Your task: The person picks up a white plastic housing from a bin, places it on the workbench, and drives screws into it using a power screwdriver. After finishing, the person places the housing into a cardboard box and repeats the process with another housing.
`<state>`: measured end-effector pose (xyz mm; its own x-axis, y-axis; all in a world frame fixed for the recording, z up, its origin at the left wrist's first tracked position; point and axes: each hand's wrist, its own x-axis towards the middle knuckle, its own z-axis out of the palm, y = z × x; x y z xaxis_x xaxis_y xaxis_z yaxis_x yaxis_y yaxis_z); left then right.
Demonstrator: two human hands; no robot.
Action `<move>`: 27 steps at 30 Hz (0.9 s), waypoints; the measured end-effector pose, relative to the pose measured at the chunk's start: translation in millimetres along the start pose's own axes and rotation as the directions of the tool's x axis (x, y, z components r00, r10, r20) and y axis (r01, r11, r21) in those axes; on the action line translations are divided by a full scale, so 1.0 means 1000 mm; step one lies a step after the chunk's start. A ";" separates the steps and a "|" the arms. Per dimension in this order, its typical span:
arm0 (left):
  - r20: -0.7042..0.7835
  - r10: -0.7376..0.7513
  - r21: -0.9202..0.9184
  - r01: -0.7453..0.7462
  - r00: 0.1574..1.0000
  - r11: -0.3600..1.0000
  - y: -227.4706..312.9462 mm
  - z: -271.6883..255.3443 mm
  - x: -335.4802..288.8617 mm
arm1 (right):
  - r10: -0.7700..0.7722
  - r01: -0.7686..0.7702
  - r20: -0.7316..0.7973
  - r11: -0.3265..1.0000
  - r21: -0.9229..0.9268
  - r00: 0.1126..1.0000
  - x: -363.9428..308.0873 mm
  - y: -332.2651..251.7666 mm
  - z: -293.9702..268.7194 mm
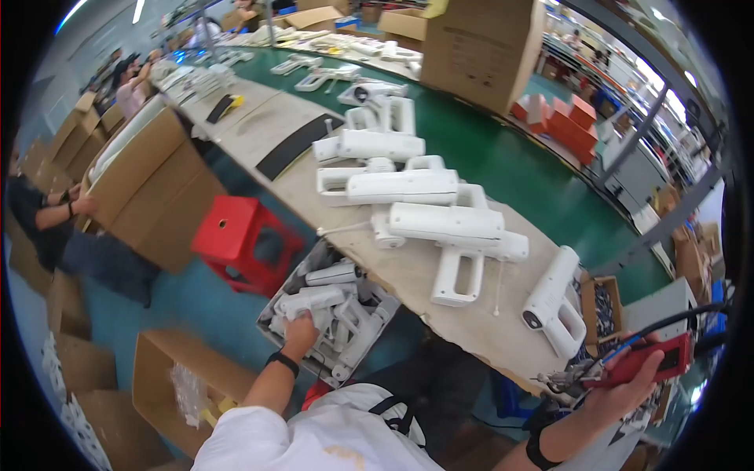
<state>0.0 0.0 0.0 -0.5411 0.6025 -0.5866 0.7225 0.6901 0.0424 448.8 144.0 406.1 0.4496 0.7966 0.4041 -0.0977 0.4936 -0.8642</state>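
Head view: left hand touching a white gun-shaped unit atop the pile in the crate, closure unclear; right hand wrapped around a red handheld device. Risk: crowded neighbours could snag and scuff the unit if pulled; a bump could shift the handle near the surface edge.

Smooth blue floor. Red plastic stool near long beige-topped workbench. Flat green surface along bench's far side. White tube light upper left.
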 end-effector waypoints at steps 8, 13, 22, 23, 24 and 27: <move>-0.817 0.315 -0.122 -0.680 0.482 0.723 0.073 -0.141 -0.097 | -0.016 0.020 0.024 0.980 -0.198 1.000 -0.006 -0.006 0.024; -0.772 0.601 -0.116 -0.975 0.207 0.188 0.212 -0.223 -0.188 | -0.074 0.071 -0.023 0.991 -0.114 0.997 0.015 0.004 0.008; -0.669 0.729 -0.010 -0.983 0.145 0.185 0.297 -0.170 -0.196 | -0.024 0.002 -0.102 0.976 -0.216 0.995 0.014 -0.011 -0.023; -0.696 0.702 0.003 -0.977 0.151 0.213 0.289 -0.174 -0.190 | -0.014 -0.002 -0.084 0.980 -0.198 0.996 0.013 -0.012 -0.022; -0.713 0.681 0.011 -0.968 0.168 0.250 0.277 -0.184 -0.184 | -0.027 0.011 -0.079 0.981 -0.195 0.997 0.012 -0.013 -0.018; -0.826 0.555 0.144 -0.914 0.100 0.380 0.258 -0.225 -0.159 | -0.049 0.028 -0.094 0.976 -0.218 0.994 0.007 -0.006 -0.014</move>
<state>175.5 172.1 286.4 -0.0086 0.7743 0.6328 0.8310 -0.3464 0.4352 465.2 142.1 410.1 0.5357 0.7348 0.4160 0.1106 0.4274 -0.8973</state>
